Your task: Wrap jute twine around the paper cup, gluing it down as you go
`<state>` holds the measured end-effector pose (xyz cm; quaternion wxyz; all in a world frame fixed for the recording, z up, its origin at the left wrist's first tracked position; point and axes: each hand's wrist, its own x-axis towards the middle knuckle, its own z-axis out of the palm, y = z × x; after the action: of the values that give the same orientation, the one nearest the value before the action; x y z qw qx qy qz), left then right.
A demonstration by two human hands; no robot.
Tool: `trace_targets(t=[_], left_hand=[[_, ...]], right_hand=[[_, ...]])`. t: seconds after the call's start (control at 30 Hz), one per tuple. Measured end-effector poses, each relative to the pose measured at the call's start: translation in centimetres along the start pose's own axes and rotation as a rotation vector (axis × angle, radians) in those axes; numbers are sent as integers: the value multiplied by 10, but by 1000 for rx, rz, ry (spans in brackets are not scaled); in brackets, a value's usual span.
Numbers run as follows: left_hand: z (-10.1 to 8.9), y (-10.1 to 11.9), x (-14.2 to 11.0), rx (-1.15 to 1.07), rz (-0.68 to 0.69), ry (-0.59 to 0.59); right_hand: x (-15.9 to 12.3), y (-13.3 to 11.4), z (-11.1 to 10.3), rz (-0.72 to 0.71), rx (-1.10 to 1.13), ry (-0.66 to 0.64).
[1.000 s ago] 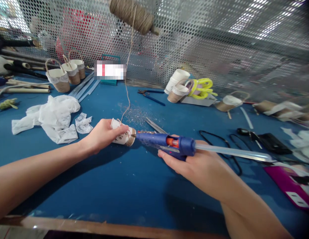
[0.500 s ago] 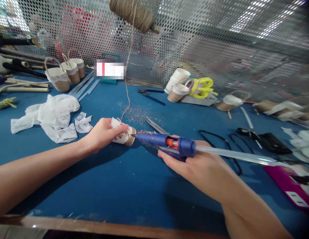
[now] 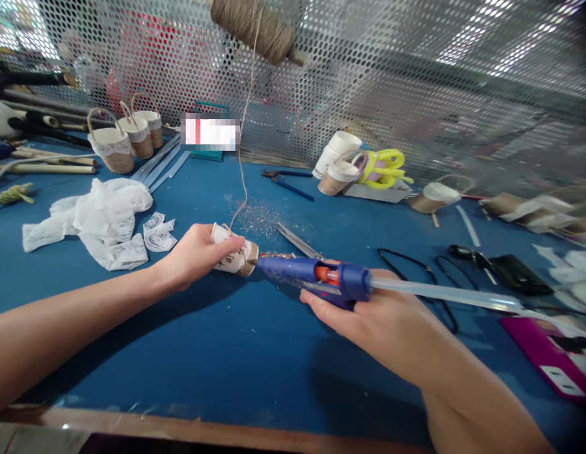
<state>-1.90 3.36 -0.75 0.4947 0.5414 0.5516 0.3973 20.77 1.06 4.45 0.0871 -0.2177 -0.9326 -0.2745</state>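
Note:
My left hand [image 3: 198,255] is closed round a small white paper cup [image 3: 230,257] lying on its side, its base end wrapped in brown twine. A strand of twine [image 3: 244,170] runs up from the cup to a large spool [image 3: 252,28] on the mesh. In my right hand [image 3: 363,315] is a blue hot glue gun [image 3: 297,271], a long clear glue stick [image 3: 444,293] sticking out of its back. The gun's nozzle is at the twine-wrapped end of the cup; whether it touches, I cannot tell. Scissors [image 3: 297,241] lie behind the gun, partly hidden by it.
Little twine-wrapped baskets [image 3: 112,150] stand at the back left, near loose glue sticks [image 3: 158,157]. White lace [image 3: 101,221] lies left of my hand. Blue-handled pliers [image 3: 288,183], stacked white cups [image 3: 338,151] and yellow cord [image 3: 382,167] sit farther back. A black cable [image 3: 416,268] lies at right.
The cup has turned slightly in my left hand, its printed marks shifting a little. The glue gun stays at the cup's end, and the whole view has moved very slightly.

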Motion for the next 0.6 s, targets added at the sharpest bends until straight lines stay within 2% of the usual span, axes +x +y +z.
trace_targets(t=[0.13,0.6], left_hand=[[0,0,0,-9,-6,1],[0,-3,1,-15,11,-7]], right_hand=[[5,4,-2,-1,-11,57],[-4,-1,4,-9,-67,-11]])
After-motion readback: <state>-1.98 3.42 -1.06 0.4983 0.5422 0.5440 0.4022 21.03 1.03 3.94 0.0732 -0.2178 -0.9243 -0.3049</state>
